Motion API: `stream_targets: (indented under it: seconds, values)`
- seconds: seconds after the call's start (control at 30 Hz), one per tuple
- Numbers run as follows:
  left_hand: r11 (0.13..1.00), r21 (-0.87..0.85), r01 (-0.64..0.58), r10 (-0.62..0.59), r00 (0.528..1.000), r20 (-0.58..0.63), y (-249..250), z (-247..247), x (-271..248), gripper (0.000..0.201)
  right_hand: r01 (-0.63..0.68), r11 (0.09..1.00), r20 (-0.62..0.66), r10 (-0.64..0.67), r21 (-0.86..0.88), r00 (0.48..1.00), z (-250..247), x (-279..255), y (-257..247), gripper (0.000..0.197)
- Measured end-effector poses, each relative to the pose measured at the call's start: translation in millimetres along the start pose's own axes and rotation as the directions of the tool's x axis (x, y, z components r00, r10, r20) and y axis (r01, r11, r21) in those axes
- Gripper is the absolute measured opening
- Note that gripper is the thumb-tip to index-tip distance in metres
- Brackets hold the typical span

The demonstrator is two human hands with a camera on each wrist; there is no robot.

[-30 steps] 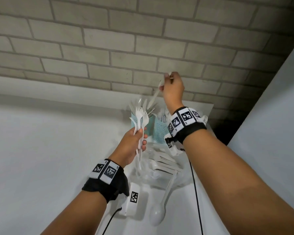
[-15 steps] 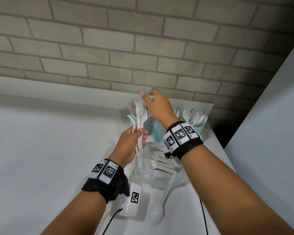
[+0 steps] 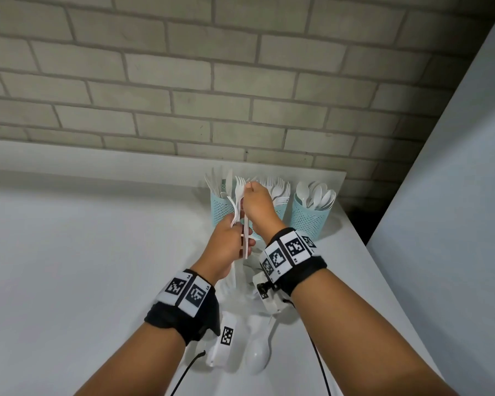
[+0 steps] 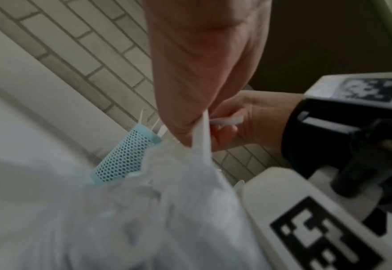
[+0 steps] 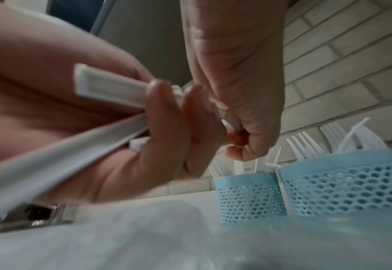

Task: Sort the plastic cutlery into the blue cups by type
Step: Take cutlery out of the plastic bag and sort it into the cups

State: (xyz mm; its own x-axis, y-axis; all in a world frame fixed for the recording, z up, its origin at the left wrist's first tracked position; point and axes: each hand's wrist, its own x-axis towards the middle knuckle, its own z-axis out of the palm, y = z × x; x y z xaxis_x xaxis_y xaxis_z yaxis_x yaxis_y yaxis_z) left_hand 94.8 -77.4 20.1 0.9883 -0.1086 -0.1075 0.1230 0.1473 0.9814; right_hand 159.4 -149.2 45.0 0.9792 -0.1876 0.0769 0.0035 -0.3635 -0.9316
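My left hand [image 3: 235,238] grips a bunch of white plastic forks [image 3: 238,195] upright by their handles, just in front of the cups. My right hand [image 3: 252,190] reaches over from the right and pinches one fork of that bunch near its head. Three blue mesh cups stand at the table's back: the left cup [image 3: 220,208] holds knives, the middle cup [image 5: 342,184] holds forks [image 3: 279,190] and is mostly hidden behind my right hand in the head view, and the right cup [image 3: 309,222] holds spoons [image 3: 316,195]. In the right wrist view the left fingers [image 5: 167,127] are wrapped round the white handles [image 5: 112,91].
A clear plastic bag [image 3: 247,278] with more white cutlery lies under my hands. One white spoon [image 3: 259,354] lies on the table [image 3: 69,281] nearer me. A brick wall rises behind the cups, and a pale panel stands at the right.
My right hand held a white piece high above the cups, then came down and left empty. It now pinches a fork in the left hand's bunch. The left hand has stayed in place.
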Motion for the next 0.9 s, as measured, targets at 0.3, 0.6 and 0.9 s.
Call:
stream_targets:
  seconds: [0.3,0.6,0.9]
  values:
    - [0.993,0.113,-0.046,0.037,0.996,0.083,2,0,-5,0.027,-0.084,0.96,0.104,0.058,0.267,0.993,-7,6,-2,0.018]
    - [0.985,0.17,0.025,-0.028,0.999,0.018,0,-5,1,0.029,-0.137,0.88,0.364,-0.043,0.454,0.93,-17,-9,7,0.022]
    - [0.985,0.17,0.009,-0.02,0.998,0.065,-3,0,2,0.027,-0.027,0.962,0.35,-0.073,0.272,0.934,-22,-10,17,0.035]
